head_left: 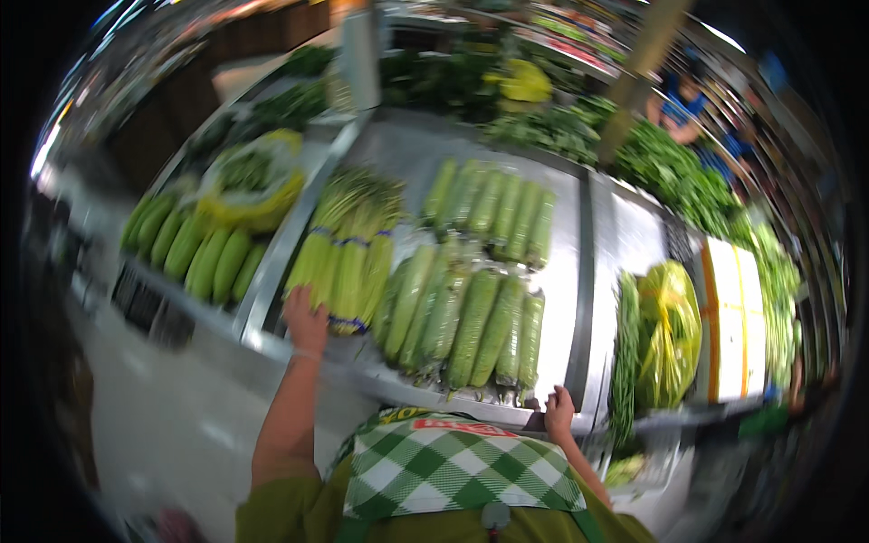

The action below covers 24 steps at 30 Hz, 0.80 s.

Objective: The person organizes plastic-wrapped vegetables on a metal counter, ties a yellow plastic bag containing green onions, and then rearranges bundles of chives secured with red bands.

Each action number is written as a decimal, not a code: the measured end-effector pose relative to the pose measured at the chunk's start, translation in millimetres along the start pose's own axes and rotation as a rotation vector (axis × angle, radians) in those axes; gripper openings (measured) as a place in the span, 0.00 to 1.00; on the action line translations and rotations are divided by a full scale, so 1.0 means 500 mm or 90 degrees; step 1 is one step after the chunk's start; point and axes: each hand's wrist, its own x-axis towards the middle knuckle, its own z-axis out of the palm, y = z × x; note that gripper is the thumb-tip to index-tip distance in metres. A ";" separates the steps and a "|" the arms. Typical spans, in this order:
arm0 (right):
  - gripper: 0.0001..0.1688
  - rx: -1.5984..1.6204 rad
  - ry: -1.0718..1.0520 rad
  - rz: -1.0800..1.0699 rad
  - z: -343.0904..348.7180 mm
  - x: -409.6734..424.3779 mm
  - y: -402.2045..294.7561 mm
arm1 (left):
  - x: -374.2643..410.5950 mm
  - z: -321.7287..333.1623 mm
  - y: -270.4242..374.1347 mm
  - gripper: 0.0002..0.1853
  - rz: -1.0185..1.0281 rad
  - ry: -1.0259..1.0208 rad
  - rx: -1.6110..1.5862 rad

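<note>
My left hand (307,324) is at the lower left of several bundles of long green vegetable stalks (349,271), tied with blue bands. Its fingers are apart and seem to touch the nearest bundle. Right of these lie two rows of long green gourds (468,326), many in clear plastic wrap, on a metal display counter (567,271). At the counter's front edge, right of the gourds, is my right hand (559,410). Its fingers look curled, and blur hides whether they grip the edge or anything else.
Left of a metal divider (292,231) are smooth green gourds (204,254) and a yellow bag of greens (251,180). At right stand a tied yellow bag (669,336) and a taped white foam box (733,319). Leafy greens (665,166) line the back; people in blue (682,105) are beyond.
</note>
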 end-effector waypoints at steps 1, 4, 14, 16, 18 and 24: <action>0.14 -0.090 0.052 -0.089 0.016 0.010 0.030 | -0.004 0.015 -0.028 0.21 0.027 -0.025 0.020; 0.14 -0.116 0.072 -0.058 0.021 0.004 -0.057 | -0.001 0.000 -0.021 0.24 0.109 -0.378 0.118; 0.08 -0.234 0.165 -0.106 0.010 -0.021 -0.091 | -0.084 0.031 0.303 0.16 0.177 -0.552 -0.333; 0.08 -0.237 0.149 -0.089 0.010 -0.018 -0.103 | -0.116 0.028 0.368 0.13 0.271 -0.659 -0.341; 0.07 -0.242 0.122 -0.071 0.006 -0.014 -0.109 | -0.151 0.034 0.410 0.12 0.361 -0.716 -0.356; 0.06 -0.241 0.122 -0.075 0.001 -0.017 -0.088 | -0.222 0.070 0.468 0.12 0.515 -0.827 -0.437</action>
